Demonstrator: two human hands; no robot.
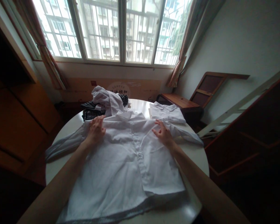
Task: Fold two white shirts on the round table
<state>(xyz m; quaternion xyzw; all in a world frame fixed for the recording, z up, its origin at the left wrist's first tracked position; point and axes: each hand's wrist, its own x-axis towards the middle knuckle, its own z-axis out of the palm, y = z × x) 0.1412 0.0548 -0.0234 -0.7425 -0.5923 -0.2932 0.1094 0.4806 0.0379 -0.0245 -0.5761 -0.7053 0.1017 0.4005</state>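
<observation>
A white button-up shirt (121, 161) lies spread front side up, collar away from me and hem towards me, its sleeves stretched out to both sides. My left hand (96, 129) rests on the shirt's left shoulder, fingers laid over the cloth. On the opposite shoulder lies my right hand (162, 133), its fingers spread apart and touching the fabric. Soft wrinkles run through the body, and the button strip goes down the middle. The lower hem is uneven, with part of the back layer showing beneath the front.
The shirt lies on a round white table (196, 158). A folded white shirt (168, 112) sits at the back right. Heaped at the back left are crumpled white clothes (109, 101) and a black striped garment (90, 112). Beyond stand a wooden bench (179, 101) and a cardboard box (144, 87).
</observation>
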